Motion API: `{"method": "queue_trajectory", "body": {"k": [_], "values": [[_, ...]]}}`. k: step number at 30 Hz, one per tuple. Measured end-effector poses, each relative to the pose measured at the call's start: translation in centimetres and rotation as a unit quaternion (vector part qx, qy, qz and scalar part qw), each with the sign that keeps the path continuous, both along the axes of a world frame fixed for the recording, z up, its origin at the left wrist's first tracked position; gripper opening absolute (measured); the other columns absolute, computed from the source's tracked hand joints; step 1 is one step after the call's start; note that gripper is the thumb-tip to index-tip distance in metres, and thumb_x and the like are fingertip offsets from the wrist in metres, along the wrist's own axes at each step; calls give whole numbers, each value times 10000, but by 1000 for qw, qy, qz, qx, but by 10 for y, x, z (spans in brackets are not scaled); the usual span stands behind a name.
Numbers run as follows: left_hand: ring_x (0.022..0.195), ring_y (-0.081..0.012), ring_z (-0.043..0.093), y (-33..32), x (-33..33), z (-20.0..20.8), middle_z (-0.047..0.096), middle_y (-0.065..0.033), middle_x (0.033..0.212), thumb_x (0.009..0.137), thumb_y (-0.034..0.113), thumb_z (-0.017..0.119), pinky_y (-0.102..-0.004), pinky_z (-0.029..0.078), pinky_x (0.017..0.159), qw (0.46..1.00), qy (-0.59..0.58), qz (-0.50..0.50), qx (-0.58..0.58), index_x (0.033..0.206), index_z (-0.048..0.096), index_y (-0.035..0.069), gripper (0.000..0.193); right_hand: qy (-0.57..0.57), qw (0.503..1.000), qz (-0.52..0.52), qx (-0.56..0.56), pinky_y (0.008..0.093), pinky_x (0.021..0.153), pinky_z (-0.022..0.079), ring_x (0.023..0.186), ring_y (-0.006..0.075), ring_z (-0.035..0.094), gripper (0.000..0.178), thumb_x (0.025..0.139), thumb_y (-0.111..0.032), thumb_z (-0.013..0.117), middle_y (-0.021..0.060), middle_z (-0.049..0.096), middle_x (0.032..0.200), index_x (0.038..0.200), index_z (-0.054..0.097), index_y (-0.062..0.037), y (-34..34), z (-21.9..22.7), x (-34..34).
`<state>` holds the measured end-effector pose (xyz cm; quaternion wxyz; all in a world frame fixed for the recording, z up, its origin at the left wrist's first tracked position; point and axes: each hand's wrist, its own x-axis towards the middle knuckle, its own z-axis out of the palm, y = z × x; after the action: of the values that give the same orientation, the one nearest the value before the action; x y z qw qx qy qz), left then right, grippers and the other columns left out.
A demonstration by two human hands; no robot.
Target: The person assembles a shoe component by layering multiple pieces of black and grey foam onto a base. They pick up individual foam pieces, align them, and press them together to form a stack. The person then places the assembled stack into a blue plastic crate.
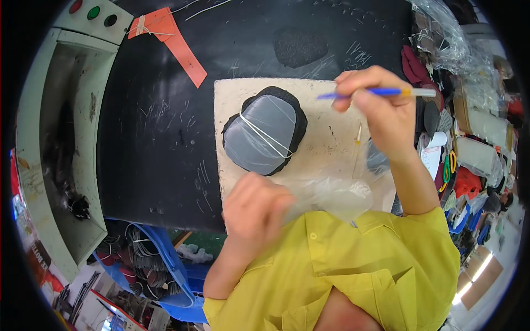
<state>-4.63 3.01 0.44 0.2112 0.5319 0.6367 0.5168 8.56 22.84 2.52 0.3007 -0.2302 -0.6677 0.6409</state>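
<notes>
A rounded bundle of grey pieces (pixel 259 132) with black, foam-like layers beneath lies on a pale board (pixel 326 121). White elastic bands run across the bundle's top. My right hand (pixel 381 105), raised over the board's right side, grips a blue pen (pixel 389 92) with a yellow band and a clear end; its tip points left. My left hand (pixel 255 204) is just below the bundle, curled and smeared by motion, so whether it holds anything does not show. Beside it lies a crumpled clear plastic bag (pixel 345 196), close to my yellow shirt.
Orange strips (pixel 179 47) tied with white cord and a dark foam piece (pixel 301 47) lie on the black tabletop (pixel 154 138). A metal machine frame (pixel 38 138) bounds the left. Right: scissors (pixel 450 165), plastic wrapping (pixel 444 33). Lower left: a blue crate (pixel 171 265) holding banded bundles.
</notes>
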Motion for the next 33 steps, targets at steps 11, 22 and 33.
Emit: {"method": "queue_trajectory", "body": {"k": [11,22,33], "values": [[809,-236,580,32,48,-64,550,-73,806,728,136,676,-345,457,653,957,230,-169,53,796,570,42,157,-97,976,73,178,300,602,481,660,188,618,124,744,-24,594,122,649,744,843,660,11,-28,-30,-38],[1101,-345,589,25,-7,-43,598,-146,1120,668,317,851,-443,469,878,949,298,104,1,987,611,40,485,-118,977,132,122,266,566,448,652,151,596,118,762,-39,586,120,634,740,849,657,-4,2,-27,-4],[1264,-376,460,26,-52,-13,427,-230,1408,592,380,878,-440,375,1030,974,167,48,-141,1370,443,10,965,-316,854,-81,406,358,805,503,902,283,644,282,801,-93,664,97,679,946,1081,638,-64,115,-82,32]]}}
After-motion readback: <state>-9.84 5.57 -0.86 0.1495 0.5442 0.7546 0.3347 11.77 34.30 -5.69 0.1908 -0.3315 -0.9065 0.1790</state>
